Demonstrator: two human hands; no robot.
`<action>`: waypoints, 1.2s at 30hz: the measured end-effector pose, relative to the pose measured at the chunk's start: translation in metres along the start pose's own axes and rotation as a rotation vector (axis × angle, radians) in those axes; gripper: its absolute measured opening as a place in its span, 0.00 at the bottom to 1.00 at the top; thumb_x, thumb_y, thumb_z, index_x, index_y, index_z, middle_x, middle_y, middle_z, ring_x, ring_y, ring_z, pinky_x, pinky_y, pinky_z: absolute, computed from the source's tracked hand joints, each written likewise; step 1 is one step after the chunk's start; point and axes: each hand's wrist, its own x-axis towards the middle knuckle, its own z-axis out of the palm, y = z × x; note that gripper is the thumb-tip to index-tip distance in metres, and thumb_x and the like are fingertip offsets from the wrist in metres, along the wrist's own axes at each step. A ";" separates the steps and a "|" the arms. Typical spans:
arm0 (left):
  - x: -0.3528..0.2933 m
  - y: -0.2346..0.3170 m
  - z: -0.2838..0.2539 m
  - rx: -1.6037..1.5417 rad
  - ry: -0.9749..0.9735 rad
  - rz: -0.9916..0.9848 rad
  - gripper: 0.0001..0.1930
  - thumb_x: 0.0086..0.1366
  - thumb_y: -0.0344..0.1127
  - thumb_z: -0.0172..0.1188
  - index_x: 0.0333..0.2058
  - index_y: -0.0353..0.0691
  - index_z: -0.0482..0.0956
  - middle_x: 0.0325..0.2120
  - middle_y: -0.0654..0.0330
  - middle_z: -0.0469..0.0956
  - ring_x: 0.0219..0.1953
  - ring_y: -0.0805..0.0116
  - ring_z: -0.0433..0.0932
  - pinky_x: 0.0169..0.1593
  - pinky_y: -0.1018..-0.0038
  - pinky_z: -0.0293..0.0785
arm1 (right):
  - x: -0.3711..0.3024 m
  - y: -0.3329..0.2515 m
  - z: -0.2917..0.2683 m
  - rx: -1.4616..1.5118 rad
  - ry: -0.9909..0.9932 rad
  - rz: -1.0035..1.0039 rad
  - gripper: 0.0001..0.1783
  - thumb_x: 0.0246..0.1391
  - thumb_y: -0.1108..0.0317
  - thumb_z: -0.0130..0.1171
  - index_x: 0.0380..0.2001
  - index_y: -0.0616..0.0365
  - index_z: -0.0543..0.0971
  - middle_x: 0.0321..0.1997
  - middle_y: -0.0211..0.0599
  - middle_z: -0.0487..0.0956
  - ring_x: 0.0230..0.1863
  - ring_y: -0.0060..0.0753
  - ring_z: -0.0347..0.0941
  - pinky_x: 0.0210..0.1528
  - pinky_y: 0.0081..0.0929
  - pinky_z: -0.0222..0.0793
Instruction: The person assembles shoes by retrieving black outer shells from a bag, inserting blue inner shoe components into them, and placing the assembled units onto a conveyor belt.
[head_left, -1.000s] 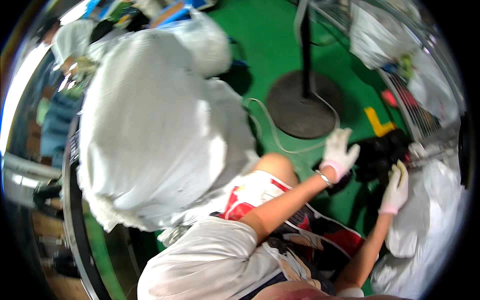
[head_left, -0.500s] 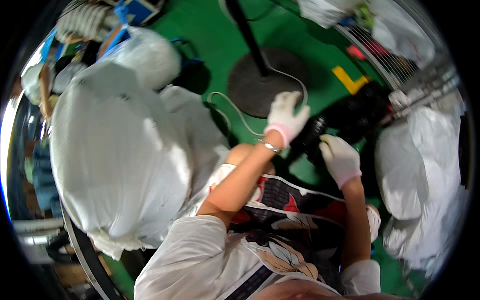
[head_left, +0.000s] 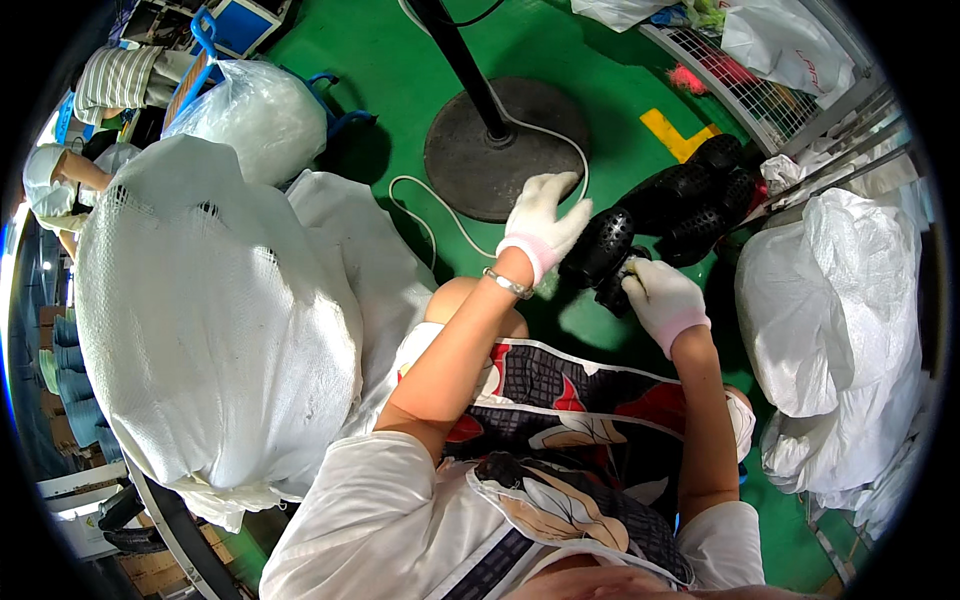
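Black shoes with rows of small round holes, looking like clogs (head_left: 690,200), lie in a heap on the green floor before me. My right hand (head_left: 668,303), in a white knit glove with a pink cuff, pinches the edge of a dark clog (head_left: 613,293) at the near side of the heap. Just to the left, my left hand (head_left: 547,222), gloved the same way, hangs with fingers spread and nothing in it. Its thumb comes close to another clog (head_left: 600,243); whether they touch is unclear.
A black pole on a round base (head_left: 470,150) stands ahead, with a white cable (head_left: 440,195) around it. Large white sacks (head_left: 220,310) crowd my left, more white bags (head_left: 815,310) my right. A wire rack (head_left: 740,80) is at far right. Two people (head_left: 115,80) are at far left.
The view has shifted slightly, so the scene sits further left and up. My left hand stays spread; my right hand stays at the near clogs. The clogs look sharper now.
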 end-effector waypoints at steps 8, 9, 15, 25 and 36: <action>0.000 -0.010 -0.003 0.017 -0.049 0.015 0.22 0.57 0.46 0.58 0.47 0.39 0.74 0.47 0.47 0.71 0.50 0.51 0.71 0.55 0.66 0.66 | -0.001 -0.009 -0.011 -0.057 -0.071 0.020 0.12 0.53 0.60 0.51 0.35 0.54 0.76 0.32 0.42 0.77 0.37 0.46 0.73 0.38 0.40 0.69; 0.002 -0.009 -0.003 0.002 -0.064 -0.001 0.22 0.57 0.46 0.58 0.48 0.39 0.74 0.47 0.47 0.71 0.50 0.51 0.72 0.55 0.66 0.66 | 0.001 -0.014 -0.017 -0.065 -0.124 0.056 0.14 0.53 0.59 0.50 0.37 0.55 0.77 0.33 0.43 0.77 0.38 0.47 0.73 0.38 0.40 0.69; 0.009 -0.001 0.011 0.032 -0.203 0.010 0.24 0.61 0.42 0.57 0.53 0.37 0.70 0.49 0.49 0.70 0.50 0.60 0.73 0.54 0.71 0.68 | -0.004 -0.017 -0.024 -0.013 -0.262 0.120 0.13 0.54 0.58 0.50 0.31 0.57 0.75 0.34 0.45 0.78 0.39 0.48 0.75 0.39 0.42 0.71; -0.023 0.049 0.036 0.153 -0.210 0.090 0.31 0.57 0.42 0.59 0.58 0.38 0.63 0.50 0.45 0.68 0.52 0.48 0.68 0.56 0.63 0.65 | -0.028 -0.051 -0.031 0.020 -0.326 0.107 0.14 0.50 0.56 0.54 0.33 0.55 0.77 0.32 0.38 0.78 0.36 0.44 0.74 0.38 0.39 0.71; -0.054 0.065 0.005 0.153 -0.293 -0.152 0.31 0.57 0.39 0.58 0.59 0.41 0.62 0.51 0.44 0.66 0.53 0.44 0.66 0.56 0.61 0.64 | -0.035 -0.074 0.005 0.214 -0.416 0.386 0.14 0.50 0.61 0.51 0.31 0.58 0.80 0.38 0.45 0.79 0.41 0.45 0.76 0.46 0.39 0.71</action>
